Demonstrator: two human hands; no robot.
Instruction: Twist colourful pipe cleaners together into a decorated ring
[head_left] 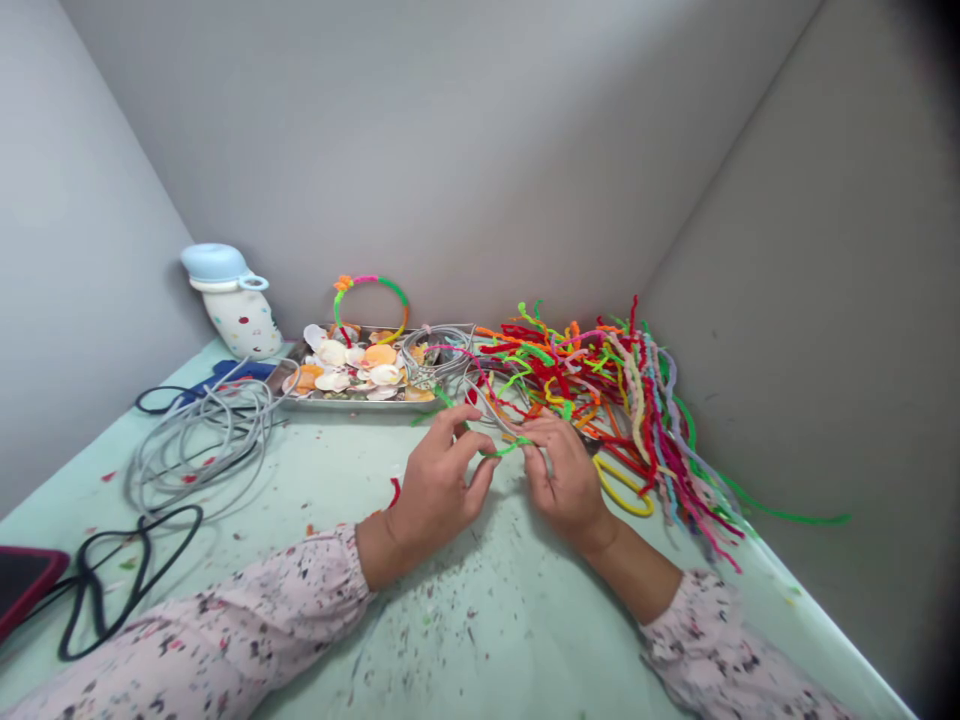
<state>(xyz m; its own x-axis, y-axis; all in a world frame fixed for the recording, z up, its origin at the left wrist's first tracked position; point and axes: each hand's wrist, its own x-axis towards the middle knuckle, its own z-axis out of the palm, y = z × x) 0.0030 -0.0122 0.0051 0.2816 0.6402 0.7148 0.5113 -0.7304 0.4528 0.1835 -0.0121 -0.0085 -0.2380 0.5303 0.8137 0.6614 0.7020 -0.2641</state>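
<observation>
My left hand (441,478) pinches a bright green pipe cleaner (510,448) between thumb and fingertips. Opposite it, my right hand (564,482) is closed with thumb and fingers pressed together where the green strand meets a grey wire (489,408). Whether the strand is wrapped around the wire there, I cannot tell. Part of the green strand rises behind my left fingers. Close beyond my right hand spreads a heap of coloured pipe cleaners (577,365). Yellow-handled scissors (626,487) lie beside that hand, their blades hidden.
A metal tray (360,405) of seashells (382,356) stands at the back, with a multicoloured ring (406,300) propped on it. Coiled grey wire (202,450), a black cord (94,590), a white bottle (244,322) and a red-edged device (30,585) are at left.
</observation>
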